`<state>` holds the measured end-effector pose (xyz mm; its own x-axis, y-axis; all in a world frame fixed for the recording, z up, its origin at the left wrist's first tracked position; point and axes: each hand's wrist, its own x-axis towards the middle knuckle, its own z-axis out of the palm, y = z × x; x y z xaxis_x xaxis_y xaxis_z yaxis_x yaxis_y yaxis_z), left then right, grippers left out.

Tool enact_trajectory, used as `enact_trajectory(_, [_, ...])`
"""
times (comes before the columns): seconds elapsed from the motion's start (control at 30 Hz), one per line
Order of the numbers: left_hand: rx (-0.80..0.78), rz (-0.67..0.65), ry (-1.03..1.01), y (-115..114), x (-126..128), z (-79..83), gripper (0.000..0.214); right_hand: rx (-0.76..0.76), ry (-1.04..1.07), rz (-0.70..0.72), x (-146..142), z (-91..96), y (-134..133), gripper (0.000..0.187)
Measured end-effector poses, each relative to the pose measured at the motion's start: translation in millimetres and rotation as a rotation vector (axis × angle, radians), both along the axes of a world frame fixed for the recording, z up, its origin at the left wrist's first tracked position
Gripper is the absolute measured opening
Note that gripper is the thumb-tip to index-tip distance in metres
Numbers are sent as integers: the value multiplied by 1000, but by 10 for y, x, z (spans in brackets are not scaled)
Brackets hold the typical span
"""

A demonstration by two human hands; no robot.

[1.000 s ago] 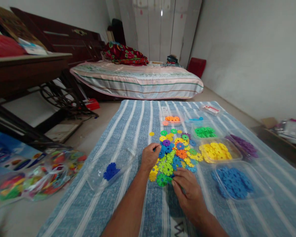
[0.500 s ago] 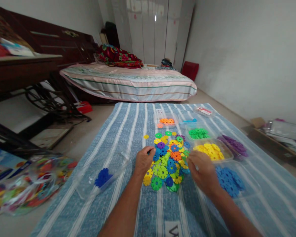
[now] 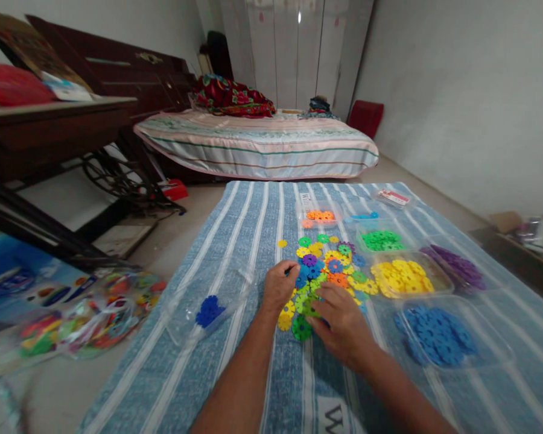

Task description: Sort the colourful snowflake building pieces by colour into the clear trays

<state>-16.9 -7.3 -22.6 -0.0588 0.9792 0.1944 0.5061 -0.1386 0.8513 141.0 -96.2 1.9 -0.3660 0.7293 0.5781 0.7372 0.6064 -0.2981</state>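
A loose pile of notched plastic discs [image 3: 339, 280] in mixed colours lies mid-table. My left hand [image 3: 279, 288] is closed at the pile's left edge. A dark blue disc [image 3: 289, 270], mostly hidden, shows between its thumb and fingers. My right hand [image 3: 344, 319] reaches over the near side of the pile with fingers apart, its fingertips at the green discs [image 3: 308, 303]. Whatever lies under its palm is hidden. On the left, a clear box [image 3: 181, 328] holds several dark blue discs [image 3: 209, 310].
To the right stand clear boxes of yellow discs [image 3: 402, 277], blue discs [image 3: 438, 334], purple discs [image 3: 457, 267], green discs [image 3: 382, 240] and orange discs [image 3: 320, 215]. A striped cloth [image 3: 248, 211] covers the table. Bags of coloured pieces [image 3: 95, 325] lie on the floor at left.
My right hand has moved left from beside the yellow box onto the near part of the pile, its fingers spreading. My left hand stays closed by the pile. The view has shifted slightly.
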Motion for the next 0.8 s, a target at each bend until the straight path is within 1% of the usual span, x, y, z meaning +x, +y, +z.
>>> enact_trajectory(0.1, [-3,1,-2,-2,2,-9,21,-153,-124,27,-163,-71,-136,29])
enact_trajectory(0.17, [-3,2,-2,-6,5,-5,20,-185,-164,9,-200,-109,-157,35])
enact_trajectory(0.33, [-2,5,-2,-18,13,23,20,-134,-161,8,-216,-211,-166,24])
enact_trajectory(0.47, [1,-1,-2,-16,12,38,20,-50,-65,19,-230,-235,-218,6])
enact_trajectory(0.5, [2,-4,-2,-15,11,39,20,-27,-37,25,-232,-231,-229,7])
enact_trajectory(0.6, [8,-8,2,-9,6,39,20,30,19,45,-200,-195,-218,14])
enact_trajectory(0.67, [12,-8,7,-6,2,37,21,65,29,54,-119,-138,-147,16])
enact_trajectory(0.73, [15,-9,8,-4,-2,37,21,112,12,49,34,-32,-7,18])
enact_trajectory(0.8, [19,-9,8,-5,-4,41,21,175,-28,-13,255,130,190,21])
